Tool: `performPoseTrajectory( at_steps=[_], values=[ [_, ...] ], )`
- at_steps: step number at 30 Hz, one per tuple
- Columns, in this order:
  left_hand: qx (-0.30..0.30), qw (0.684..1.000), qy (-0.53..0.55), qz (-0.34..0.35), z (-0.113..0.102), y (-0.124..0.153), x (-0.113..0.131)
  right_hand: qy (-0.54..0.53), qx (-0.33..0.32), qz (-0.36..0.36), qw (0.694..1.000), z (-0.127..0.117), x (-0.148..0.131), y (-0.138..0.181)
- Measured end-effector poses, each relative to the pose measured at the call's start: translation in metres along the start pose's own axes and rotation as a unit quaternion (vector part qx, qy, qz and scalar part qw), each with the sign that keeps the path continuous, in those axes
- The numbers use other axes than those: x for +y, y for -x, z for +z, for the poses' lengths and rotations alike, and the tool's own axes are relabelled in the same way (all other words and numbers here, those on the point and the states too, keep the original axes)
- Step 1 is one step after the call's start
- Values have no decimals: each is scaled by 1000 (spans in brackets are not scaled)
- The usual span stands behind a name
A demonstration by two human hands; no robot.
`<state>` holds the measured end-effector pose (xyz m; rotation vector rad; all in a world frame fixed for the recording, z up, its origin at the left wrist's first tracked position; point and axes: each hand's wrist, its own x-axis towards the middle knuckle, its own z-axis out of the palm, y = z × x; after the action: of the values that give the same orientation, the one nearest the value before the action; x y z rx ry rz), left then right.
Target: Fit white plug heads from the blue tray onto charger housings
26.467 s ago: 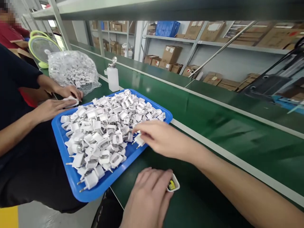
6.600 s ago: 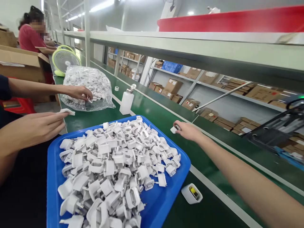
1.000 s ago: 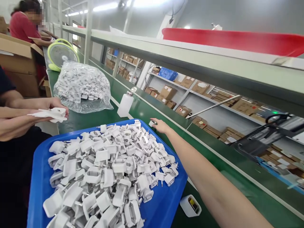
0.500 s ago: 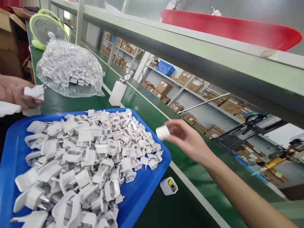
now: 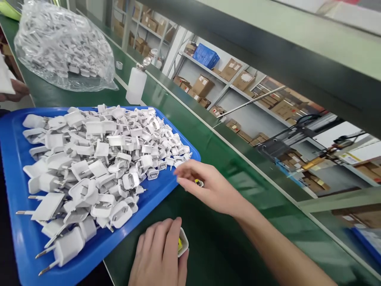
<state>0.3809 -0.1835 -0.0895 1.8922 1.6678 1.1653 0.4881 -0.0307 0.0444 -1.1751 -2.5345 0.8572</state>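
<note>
My left hand is wrapped around a white plastic charger housing with something yellow inside its open end, low over the green bench. My right hand is at the near right corner of the blue tray, thumb and fingers apart, with nothing visible between them. Through that gap shows a second white housing with yellow inside, mostly hidden by the hand. White two-pin plug heads are heaped in the tray, pins pointing in various directions.
Beyond the tray stand a white pump bottle and a clear bag full of white plug parts. Another person's hand with something white is at the left edge. A shelf beam crosses overhead.
My right hand has moved toward the tray corner and no longer shows the white piece it held. My left hand has come into view gripping a housing. The view has tilted down.
</note>
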Motion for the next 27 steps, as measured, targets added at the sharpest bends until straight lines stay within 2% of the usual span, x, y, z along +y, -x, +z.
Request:
performPoseTrajectory(
  at_steps=[4,9,14,20,24,27],
  values=[
    [3,1000,24,1,-4,0,0,162,-7,18,987,28,2,-37],
    [5,999,29,-14,-3,-1,0,162,-19,23,986,43,6,-64],
    [8,1000,3,-1,-4,-2,2,142,14,11,990,48,2,-58],
    [-27,997,-65,7,-7,-5,7,97,35,10,995,56,5,-52],
    [-48,998,-31,-21,-6,-6,7,82,48,12,995,53,7,-52],
    [-64,997,12,-30,-9,-6,7,59,67,18,996,41,3,-39]
  ],
)
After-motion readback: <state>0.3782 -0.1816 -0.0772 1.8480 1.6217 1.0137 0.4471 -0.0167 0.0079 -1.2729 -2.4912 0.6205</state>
